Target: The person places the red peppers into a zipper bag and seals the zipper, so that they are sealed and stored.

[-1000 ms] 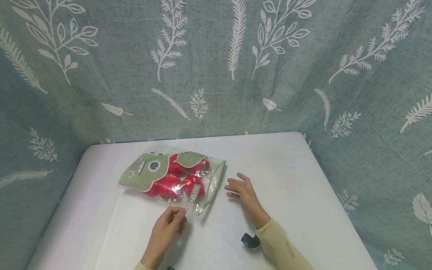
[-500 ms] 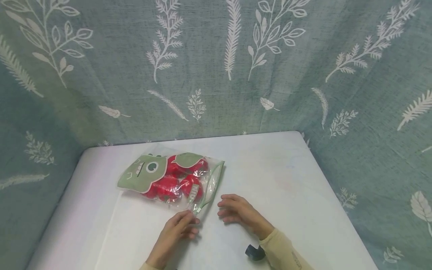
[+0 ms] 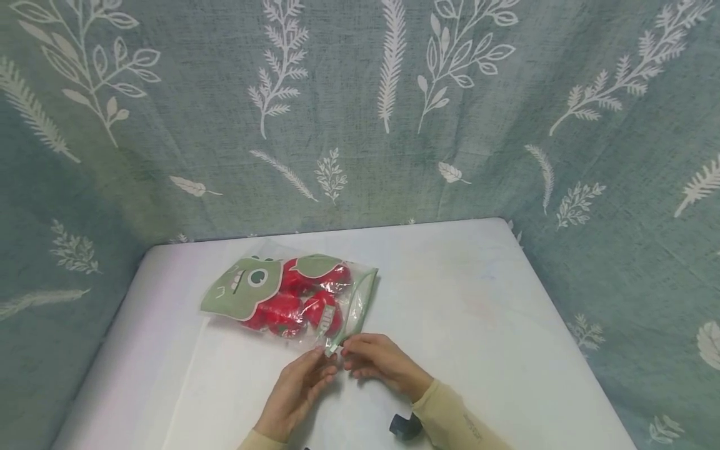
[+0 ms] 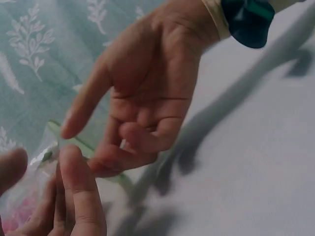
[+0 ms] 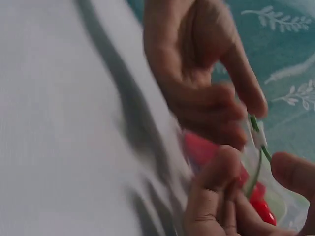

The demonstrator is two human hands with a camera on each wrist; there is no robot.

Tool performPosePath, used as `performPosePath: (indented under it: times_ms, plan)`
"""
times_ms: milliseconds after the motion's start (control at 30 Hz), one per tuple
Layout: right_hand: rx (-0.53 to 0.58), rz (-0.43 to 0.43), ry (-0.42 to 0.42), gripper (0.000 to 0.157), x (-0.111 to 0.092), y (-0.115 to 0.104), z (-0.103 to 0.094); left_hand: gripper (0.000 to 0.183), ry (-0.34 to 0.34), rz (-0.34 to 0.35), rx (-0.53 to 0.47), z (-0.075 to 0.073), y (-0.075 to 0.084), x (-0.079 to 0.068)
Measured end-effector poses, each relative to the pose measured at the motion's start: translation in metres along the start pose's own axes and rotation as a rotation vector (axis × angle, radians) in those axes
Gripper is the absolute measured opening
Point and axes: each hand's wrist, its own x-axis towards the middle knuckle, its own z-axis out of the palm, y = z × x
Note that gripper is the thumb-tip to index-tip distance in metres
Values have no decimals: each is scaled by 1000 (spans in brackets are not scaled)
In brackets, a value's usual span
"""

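A clear zip bag (image 3: 360, 303) with a green cartoon monster print lies on the white table, holding several red round items (image 3: 284, 312). Its green-edged zip with a white slider (image 5: 258, 136) faces my hands. My left hand (image 3: 298, 390) is at the bag's near corner; in the right wrist view its thumb is at the zip edge beside the slider. My right hand (image 3: 385, 362) is just right of that corner, fingers loosely bent. In the wrist views both hands show a gap between thumb and forefinger. Whether the right fingertips touch the bag is unclear.
The white table (image 3: 478, 325) extends to the right and in front of the bag. A green leaf-patterned curtain (image 3: 360, 175) stands behind and at both sides. A dark strap-like device (image 3: 406, 427) is by the right wrist.
My left hand has moved up and right to the bag's corner, its fingers loosening. My right hand has come down and left to the same corner. The bag stays in place.
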Motion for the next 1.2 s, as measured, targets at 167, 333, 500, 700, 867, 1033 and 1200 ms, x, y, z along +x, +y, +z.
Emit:
performPosePath:
  times_ms: [167, 333, 500, 700, 867, 1033, 1200]
  plan:
    - [115, -45, 29, 12, 6, 5, 8, 24, -39, 56, 19, 5, -6, 5]
    - [155, -34, 61, 8, 9, 8, 12, 14, -45, 91, -1, 7, -9, 7]
    - [116, -67, 74, 13, 10, 11, 14, 14, 4, 119, 39, 7, -12, 9]
    - [10, -113, 112, 19, 11, 17, 15, 11, 74, 122, 41, 8, -13, 12]
    - [-58, -144, 140, 21, 11, 17, 14, 13, 106, 98, 60, 5, -13, 11]
    - [-109, -183, 148, 21, 12, 17, 18, 17, 137, 101, 65, 2, -14, 13]
    - [-161, -205, 188, 19, 15, 17, 23, 22, 158, 130, 70, 1, -14, 15]
